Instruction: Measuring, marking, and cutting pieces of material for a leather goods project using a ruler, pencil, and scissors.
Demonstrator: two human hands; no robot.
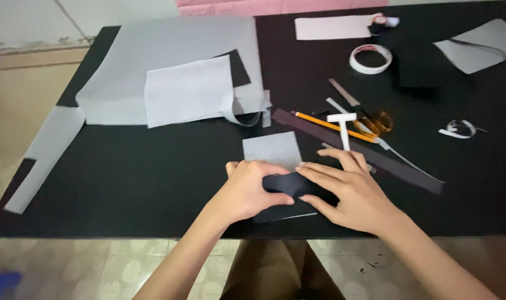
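A small flat black sheet of thin card or fabric (289, 186) is pinned to the black table (153, 183) near its front edge. It is judged light, limp and slippery, best pinched at an edge. The left hand (247, 191) is pressed open on it; the right hand (347, 191) lies with fingers spread flat. A grey paper rectangle (272, 150) lies just behind the sheet, with a yellow pencil (331, 125) and orange-handled scissors (378, 122) farther behind.

Both bare forearms reach in from the near edge and converge toward the middle, wrists low and close to the worktop. The left hand (247, 191) lies palm down, knuckles raised, its fingers curled inward and the thumb stretched toward the other hand. The right hand (347, 194) is also palm down, flatter, its fingers long and slightly spread, pointing toward the left hand; the thumb runs beneath them. The fingertips of the two hands nearly meet, forming one shared pressing grip between them.
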